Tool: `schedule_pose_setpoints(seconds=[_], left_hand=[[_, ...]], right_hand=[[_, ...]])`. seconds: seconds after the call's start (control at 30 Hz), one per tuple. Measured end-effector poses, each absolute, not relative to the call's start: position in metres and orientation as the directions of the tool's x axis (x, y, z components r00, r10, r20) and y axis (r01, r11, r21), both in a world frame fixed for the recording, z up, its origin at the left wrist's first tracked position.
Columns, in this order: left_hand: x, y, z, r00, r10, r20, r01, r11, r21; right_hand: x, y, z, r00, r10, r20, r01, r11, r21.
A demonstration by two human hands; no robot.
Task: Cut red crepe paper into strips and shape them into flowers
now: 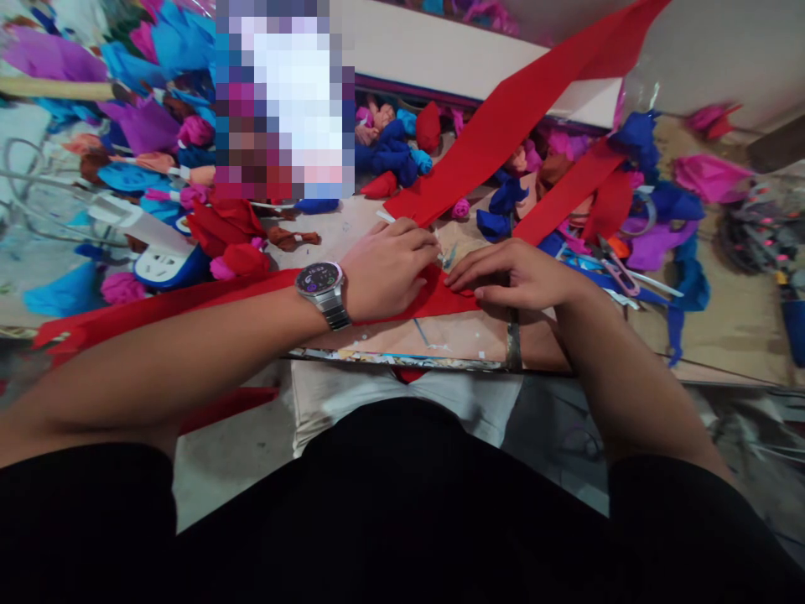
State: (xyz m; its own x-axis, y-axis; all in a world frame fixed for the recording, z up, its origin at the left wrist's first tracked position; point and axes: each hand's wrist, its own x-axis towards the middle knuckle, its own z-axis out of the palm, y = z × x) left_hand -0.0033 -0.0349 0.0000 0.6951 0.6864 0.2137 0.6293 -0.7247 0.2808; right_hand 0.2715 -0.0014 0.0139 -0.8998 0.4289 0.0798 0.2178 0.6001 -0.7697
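A long red strip of paper or cloth (251, 289) lies along the near side of the table and passes under both hands. My left hand (390, 264) rests palm down on it, fingers stretched out and slightly bent, with a metal-banded watch (320, 287) on the wrist. Facing it from the right, my right hand (525, 273) touches the strip with its fingertips. Its fingers are extended, with the thumb apart below them. Just beyond the left fingers, a wide red strip (478, 147) runs up toward the back right.
Crumpled coloured paper pieces (151, 126) crowd the left and back. A white and blue device (164, 260) stands at left. Pink-handled scissors (620, 270) and a tape roll (641, 210) lie at right. The table's edge (402, 359) is close to my body.
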Motion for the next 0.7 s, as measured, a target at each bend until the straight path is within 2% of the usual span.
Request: schedule_pose_setpoints(seconds=[0.37,0.7], left_hand=[[-0.0007,-0.0338,-0.0004,0.782,0.580,0.229,0.524,-0.810,0.263],[-0.0014,-0.0331,-0.0030,0.772,0.590,0.236,0.532,-0.803,0.267]], right_hand=[[0.2705,-0.0016,0.0157,-0.903,0.425,0.066,0.225,0.597,-0.770],[0.2729,0.0002,0.0185,-0.909,0.415,0.036,0.225,0.562,-0.796]])
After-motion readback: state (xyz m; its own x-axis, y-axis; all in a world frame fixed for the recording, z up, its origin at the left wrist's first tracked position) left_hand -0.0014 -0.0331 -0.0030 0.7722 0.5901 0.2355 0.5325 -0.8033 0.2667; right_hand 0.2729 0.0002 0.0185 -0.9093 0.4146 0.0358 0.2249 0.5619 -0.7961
